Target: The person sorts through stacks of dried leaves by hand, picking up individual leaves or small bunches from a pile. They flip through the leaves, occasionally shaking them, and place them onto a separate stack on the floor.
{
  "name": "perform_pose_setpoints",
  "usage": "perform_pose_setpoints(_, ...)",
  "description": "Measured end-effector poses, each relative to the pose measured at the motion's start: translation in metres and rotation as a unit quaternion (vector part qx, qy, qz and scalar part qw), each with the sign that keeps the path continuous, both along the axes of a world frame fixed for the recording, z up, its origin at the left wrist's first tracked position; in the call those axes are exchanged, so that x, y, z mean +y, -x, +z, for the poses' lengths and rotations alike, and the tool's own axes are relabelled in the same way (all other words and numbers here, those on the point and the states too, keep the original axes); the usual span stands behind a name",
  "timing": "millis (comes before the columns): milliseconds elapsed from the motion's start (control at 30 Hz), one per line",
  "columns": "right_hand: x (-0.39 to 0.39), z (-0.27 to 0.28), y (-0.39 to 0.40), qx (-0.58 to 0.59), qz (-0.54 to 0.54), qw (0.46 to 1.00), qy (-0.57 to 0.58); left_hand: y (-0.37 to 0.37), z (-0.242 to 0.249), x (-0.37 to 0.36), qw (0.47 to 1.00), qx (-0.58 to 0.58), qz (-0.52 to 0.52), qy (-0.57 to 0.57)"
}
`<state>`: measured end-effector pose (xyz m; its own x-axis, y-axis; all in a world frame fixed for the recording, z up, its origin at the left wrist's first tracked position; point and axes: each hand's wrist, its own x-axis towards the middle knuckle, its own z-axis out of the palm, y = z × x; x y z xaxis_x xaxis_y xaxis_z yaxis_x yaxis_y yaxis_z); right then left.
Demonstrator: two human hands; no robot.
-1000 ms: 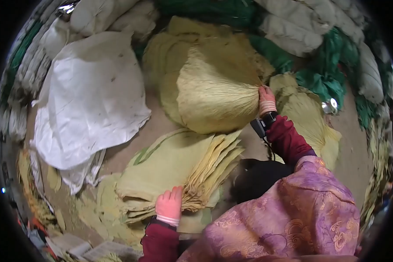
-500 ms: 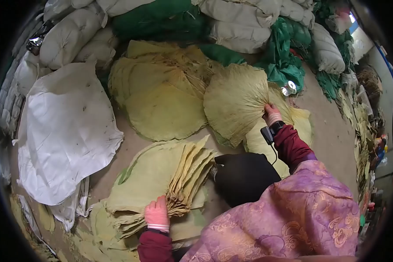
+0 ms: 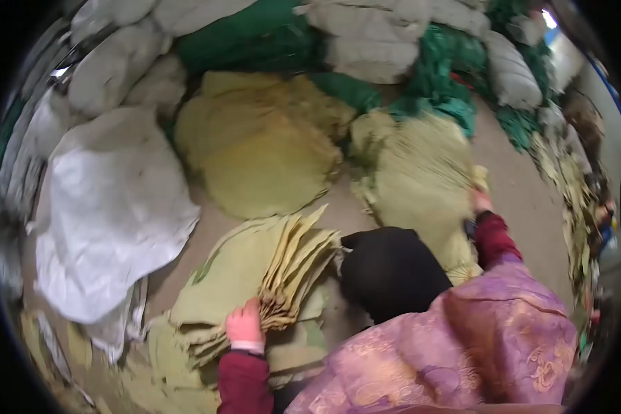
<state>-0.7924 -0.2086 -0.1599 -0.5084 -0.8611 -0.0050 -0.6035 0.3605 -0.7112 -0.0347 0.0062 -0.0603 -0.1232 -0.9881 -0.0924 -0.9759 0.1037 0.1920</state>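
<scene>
My left hand (image 3: pixel 245 324), in a pink glove, is closed at the gathered stem ends of a bundle of large dried leaves (image 3: pixel 234 269) at the lower centre. My right hand (image 3: pixel 481 200), partly hidden and blurred, is closed on the right edge of a broad fan-shaped leaf (image 3: pixel 421 162), which lies over other leaves on the right. A round pile of yellow-green leaves (image 3: pixel 262 165) lies on the floor at the upper centre. My black-covered knee (image 3: pixel 390 272) is between the bundle and the right-hand leaves.
Stuffed white sacks (image 3: pixel 372 41) and green sacks (image 3: pixel 248 38) line the back. A white sheet-like sack (image 3: pixel 117 214) lies at the left. Leaf scraps (image 3: pixel 566 207) run along the right side, beside the brown floor (image 3: pixel 524 221).
My right hand has moved right and slightly down, bringing the fan-shaped leaf with it over the right-hand leaves. My left hand remains at the bundle, almost unmoved.
</scene>
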Motion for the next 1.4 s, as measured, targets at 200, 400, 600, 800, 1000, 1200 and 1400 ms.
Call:
perform_pose_setpoints(200,0.185,0.138,0.091,0.352,-0.235,0.824,-0.376,-0.01,-0.006,0.007,0.999,0.01,-0.011,0.031)
perform_pose_setpoints(400,-0.013,0.081,-0.122,0.26,0.098,0.941,-0.193,-0.015,-0.006,0.0,0.999,0.01,-0.029,0.024)
perform_pose_setpoints(600,-0.244,0.018,-0.474,-0.037,0.474,0.88,0.003,-0.012,0.004,-0.012,1.0,0.012,-0.023,0.0)
perform_pose_setpoints(800,-0.298,-0.001,-0.621,0.162,0.449,0.873,-0.103,-0.007,0.007,-0.019,1.0,0.017,-0.014,-0.015)
perform_pose_setpoints(1000,-0.201,0.023,-0.63,0.165,0.67,0.68,0.25,-0.003,0.003,-0.018,0.999,0.022,0.0,-0.024)
perform_pose_setpoints(1200,-0.039,0.023,-0.591,0.059,0.869,0.473,0.134,0.0,-0.013,-0.007,0.999,-0.021,-0.016,0.018)
perform_pose_setpoints(1400,-0.011,-0.01,-0.571,-0.034,0.877,0.475,0.06,0.007,-0.013,-0.001,0.999,-0.011,-0.027,-0.015)
